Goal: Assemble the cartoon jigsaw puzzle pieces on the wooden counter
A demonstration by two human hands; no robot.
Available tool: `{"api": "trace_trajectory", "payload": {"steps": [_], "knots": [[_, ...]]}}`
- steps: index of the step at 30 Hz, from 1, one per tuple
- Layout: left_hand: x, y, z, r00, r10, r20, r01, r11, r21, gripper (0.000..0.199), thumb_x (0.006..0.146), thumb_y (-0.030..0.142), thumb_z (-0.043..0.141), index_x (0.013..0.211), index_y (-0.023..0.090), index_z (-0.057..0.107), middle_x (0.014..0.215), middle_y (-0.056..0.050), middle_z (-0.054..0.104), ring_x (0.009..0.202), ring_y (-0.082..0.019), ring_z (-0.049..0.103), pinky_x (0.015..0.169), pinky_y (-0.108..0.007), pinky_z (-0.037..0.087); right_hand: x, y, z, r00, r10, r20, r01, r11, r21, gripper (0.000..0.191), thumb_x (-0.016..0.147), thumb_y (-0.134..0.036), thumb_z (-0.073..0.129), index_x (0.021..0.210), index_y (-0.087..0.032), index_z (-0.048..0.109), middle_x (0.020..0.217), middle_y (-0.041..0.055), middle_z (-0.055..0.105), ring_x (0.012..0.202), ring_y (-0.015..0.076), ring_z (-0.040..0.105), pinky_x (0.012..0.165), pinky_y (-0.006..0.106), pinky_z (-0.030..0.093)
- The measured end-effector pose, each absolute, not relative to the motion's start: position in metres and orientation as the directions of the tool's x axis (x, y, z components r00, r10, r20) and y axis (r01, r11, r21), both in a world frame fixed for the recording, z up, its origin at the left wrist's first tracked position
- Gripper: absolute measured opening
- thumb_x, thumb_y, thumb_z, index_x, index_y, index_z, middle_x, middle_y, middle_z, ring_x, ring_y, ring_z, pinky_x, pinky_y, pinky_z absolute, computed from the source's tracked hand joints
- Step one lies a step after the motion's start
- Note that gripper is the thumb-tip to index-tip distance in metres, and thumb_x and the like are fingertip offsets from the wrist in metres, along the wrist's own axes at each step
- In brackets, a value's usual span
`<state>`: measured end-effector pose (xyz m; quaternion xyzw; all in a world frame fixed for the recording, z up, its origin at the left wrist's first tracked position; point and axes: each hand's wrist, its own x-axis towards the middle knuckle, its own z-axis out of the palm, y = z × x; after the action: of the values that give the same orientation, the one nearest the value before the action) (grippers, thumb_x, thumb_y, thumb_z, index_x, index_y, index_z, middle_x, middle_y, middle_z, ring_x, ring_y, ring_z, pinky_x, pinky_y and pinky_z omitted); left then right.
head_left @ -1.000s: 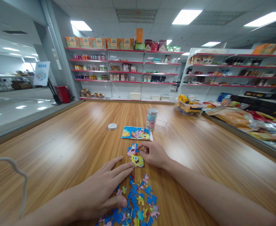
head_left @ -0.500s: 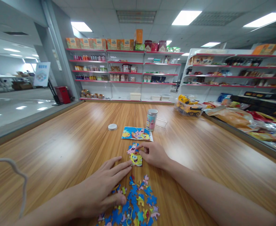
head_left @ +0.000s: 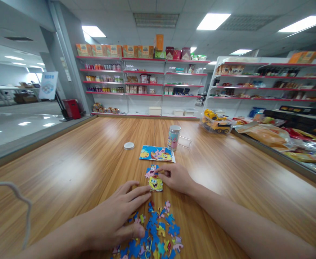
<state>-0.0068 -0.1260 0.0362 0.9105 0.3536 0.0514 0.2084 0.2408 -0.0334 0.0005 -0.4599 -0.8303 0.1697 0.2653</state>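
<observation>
Two joined patches of jigsaw lie in front of me: a yellow cartoon-face patch (head_left: 155, 183) and, just beyond it, a pink-and-blue patch (head_left: 150, 171). My left hand (head_left: 117, 210) is spread flat, its fingertips touching the left edge of the yellow patch. From the right, my right hand (head_left: 176, 177) pinches a small puzzle piece at the border of both patches; its fingers mostly hide that piece. Loose puzzle pieces (head_left: 153, 230) are heaped near me, partly beneath my left thumb. Behind the patches lies a picture sheet (head_left: 154, 153) with matching cartoon figures.
A cartoon-printed tin (head_left: 173, 138) stands at the sheet's right corner, beside a small clear frame (head_left: 185, 142). Its round lid (head_left: 129, 145) lies to the left. A clear bin of toy trucks (head_left: 217, 124) sits far right. A white cable (head_left: 25, 205) hangs at left.
My right index finger has shifted slightly at the join of the two patches, its tip now over the pink patch's edge. My left hand has stayed almost still.
</observation>
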Motion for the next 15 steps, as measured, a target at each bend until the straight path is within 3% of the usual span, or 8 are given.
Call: {"api": "trace_trajectory", "payload": {"steps": [8, 15], "knots": [[-0.0042, -0.1268, 0.0365, 0.747, 0.662, -0.063, 0.621, -0.662, 0.419, 0.071, 0.091, 0.062, 0.052, 0.151, 0.031, 0.03, 0.158, -0.004, 0.027, 0.141, -0.037, 0.024, 0.114, -0.058, 0.029, 0.2401, -0.0341, 0.0008, -0.432, 0.856, 0.283, 0.667, 0.515, -0.539, 0.022, 0.081, -0.02, 0.061, 0.094, -0.027, 0.077, 0.054, -0.0039, 0.054, 0.049, 0.01, 0.044, 0.051, 0.021, 0.027], [-0.0037, -0.1267, 0.0386, 0.75, 0.659, -0.052, 0.615, -0.666, 0.422, 0.07, 0.091, 0.06, 0.054, 0.15, 0.032, 0.032, 0.156, -0.002, 0.03, 0.139, -0.036, 0.027, 0.114, -0.055, 0.031, 0.2413, -0.0323, -0.0008, -0.447, 0.85, 0.279, 0.663, 0.524, -0.535, 0.027, 0.082, -0.019, 0.06, 0.099, -0.03, 0.077, 0.063, -0.0029, 0.066, 0.054, 0.011, 0.051, 0.052, 0.022, 0.03]]}}
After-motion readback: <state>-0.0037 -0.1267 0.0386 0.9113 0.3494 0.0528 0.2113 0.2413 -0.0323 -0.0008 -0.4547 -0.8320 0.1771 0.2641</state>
